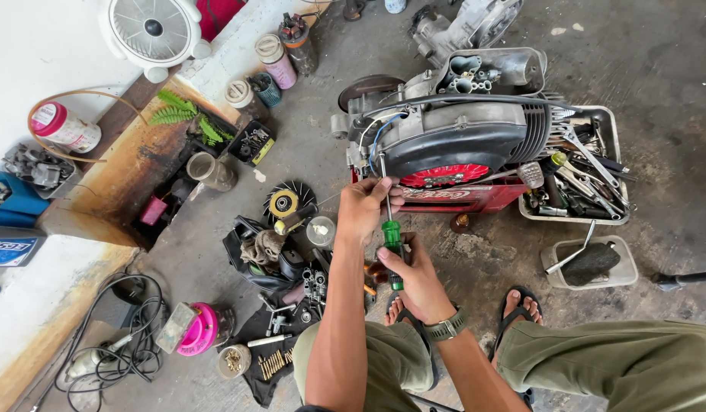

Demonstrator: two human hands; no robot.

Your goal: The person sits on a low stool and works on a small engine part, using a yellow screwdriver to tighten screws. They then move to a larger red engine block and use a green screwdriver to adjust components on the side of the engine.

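Our green-handled screwdriver (389,229) stood nearly upright in the view, its long axis running from the handle near us to the tip, which pointed away at the engine (452,137) beside the black fan cover (456,141). Our right hand (418,278) was closed around the handle; our left hand (366,206) was curled shut, pinching the metal shaft just below the engine. A red stand (475,200) sat under the engine. A tray of wrenches (578,172) lay to the right, a wire wheel (286,202) and scattered sockets (315,286) to the left, well apart.
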